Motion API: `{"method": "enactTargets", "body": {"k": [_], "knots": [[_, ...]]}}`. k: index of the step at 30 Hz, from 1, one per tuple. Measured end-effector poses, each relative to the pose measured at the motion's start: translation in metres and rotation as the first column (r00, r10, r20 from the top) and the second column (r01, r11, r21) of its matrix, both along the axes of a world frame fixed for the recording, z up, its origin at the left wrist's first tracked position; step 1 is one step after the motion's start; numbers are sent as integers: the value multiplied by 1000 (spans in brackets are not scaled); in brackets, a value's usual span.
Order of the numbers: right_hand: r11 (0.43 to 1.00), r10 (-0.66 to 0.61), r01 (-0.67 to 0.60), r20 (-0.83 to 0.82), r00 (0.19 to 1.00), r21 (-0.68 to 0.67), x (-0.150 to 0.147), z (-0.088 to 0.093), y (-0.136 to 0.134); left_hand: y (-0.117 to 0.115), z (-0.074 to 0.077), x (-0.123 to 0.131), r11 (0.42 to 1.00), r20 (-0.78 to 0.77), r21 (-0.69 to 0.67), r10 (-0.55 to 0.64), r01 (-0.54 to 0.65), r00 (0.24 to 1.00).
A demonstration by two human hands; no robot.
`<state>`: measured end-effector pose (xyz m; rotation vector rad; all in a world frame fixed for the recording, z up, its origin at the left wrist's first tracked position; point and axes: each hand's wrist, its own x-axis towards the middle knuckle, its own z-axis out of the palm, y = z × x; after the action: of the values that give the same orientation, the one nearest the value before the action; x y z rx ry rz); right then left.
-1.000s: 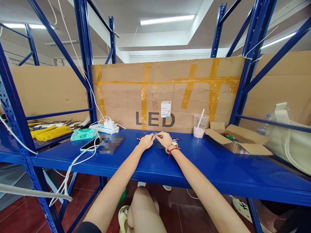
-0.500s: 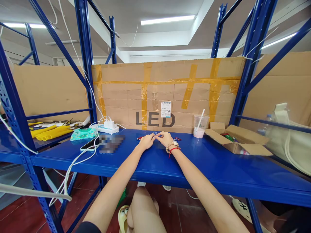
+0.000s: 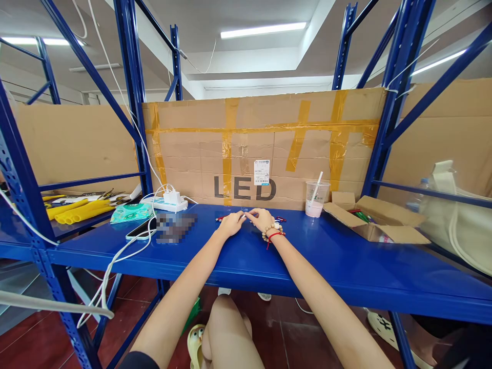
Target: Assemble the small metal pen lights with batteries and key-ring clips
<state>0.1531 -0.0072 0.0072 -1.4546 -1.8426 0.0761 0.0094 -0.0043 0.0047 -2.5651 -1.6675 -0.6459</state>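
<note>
The two hands meet at the back of the blue shelf [image 3: 246,261], fingertips drawn together and all but touching. Fingers of the left hand [image 3: 230,224] and right hand [image 3: 261,219] are bent as for a pinch; whether anything is gripped between them I cannot tell, since the spot is tiny and partly hidden.

Beside the left hand lies a red piece [image 3: 219,219], small and slim, with a pale fleck on it. A second piece [image 3: 282,219], red with darker parts, lies on the shelf just beyond the right wrist. Their finer shape is too small to make out.

The right wrist wears a beaded bracelet [image 3: 265,235] and a red cord. Farther right stand a cup [image 3: 314,207] and an open box [image 3: 402,236].
</note>
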Motion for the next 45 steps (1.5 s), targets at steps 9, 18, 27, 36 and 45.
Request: {"method": "enactTargets", "body": {"k": [9,18,27,36,45], "knots": [[954,-294,300,182,938,-7,28,-23,21,-3,1,0,999,21,36,11,-12,1000],[982,-160,171,140,977,-75,39,-33,26,-4,3,0,1000,21,13,14,-14,1000],[953,-280,297,188,941,-65,33,-15,18,-4,2,0,1000,20,24,7,-7,1000],[954,-299,298,-31,954,-25,20,0,5,-3,0,0,999,17,47,-4,3,1000],[982,-190,190,43,981,5,11,0,3,-2,0,0,1000,19,23,-2,1,1000]]}}
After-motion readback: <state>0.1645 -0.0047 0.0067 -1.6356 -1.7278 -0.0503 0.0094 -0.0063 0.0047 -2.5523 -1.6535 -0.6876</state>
